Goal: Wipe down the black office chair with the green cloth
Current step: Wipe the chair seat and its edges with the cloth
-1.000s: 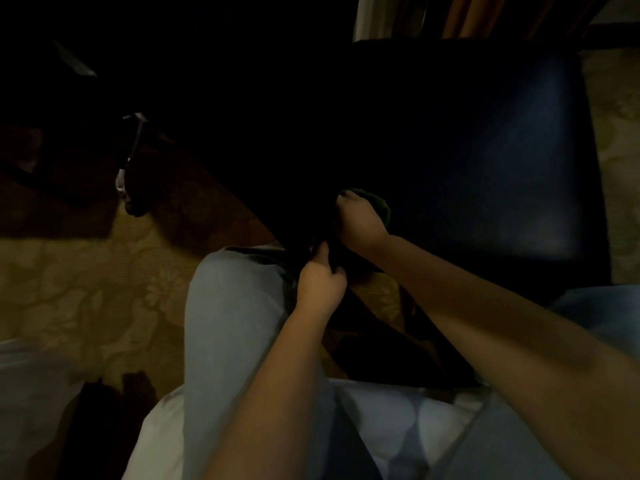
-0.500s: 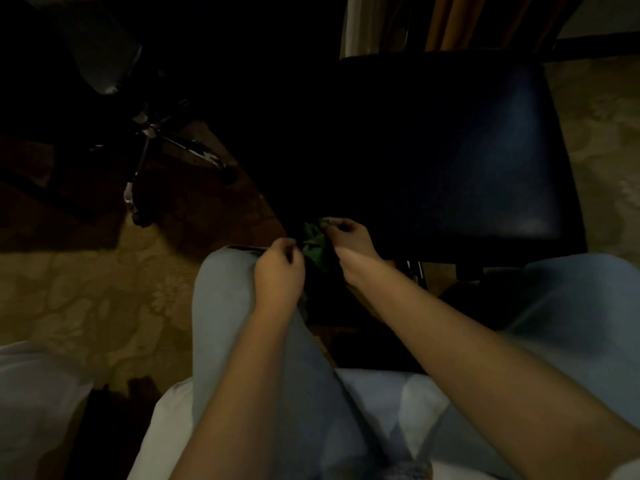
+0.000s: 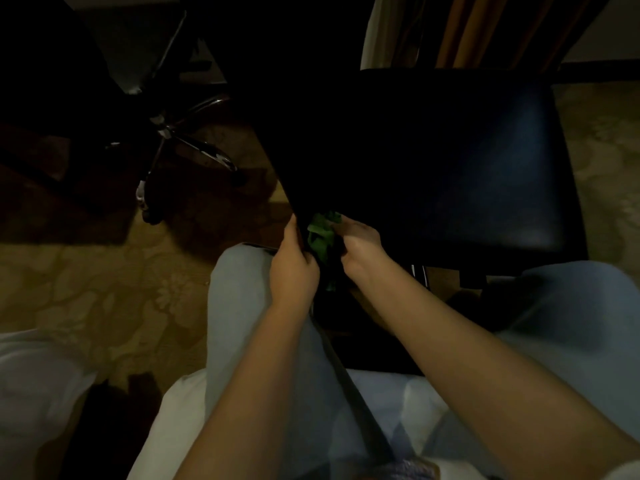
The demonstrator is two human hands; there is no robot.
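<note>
The black office chair (image 3: 450, 161) fills the upper right, its padded seat shiny and dark. At the seat's near left corner a crumpled green cloth (image 3: 322, 233) hangs between my two hands. My right hand (image 3: 358, 245) grips the cloth from the right, fingers curled round its top. My left hand (image 3: 294, 268) holds the cloth's left side against the chair's corner, thumb up along the edge. The lower part of the cloth is lost in shadow.
A second chair's chrome star base with castors (image 3: 187, 150) stands on the floor at upper left. Patterned beige carpet (image 3: 104, 289) lies to the left. My knees in light trousers (image 3: 242, 323) flank the chair. Curtains (image 3: 467, 29) hang behind.
The cloth has come off the seat's top down to its near left corner. My left hand has moved up beside it and now holds it together with my right hand.
</note>
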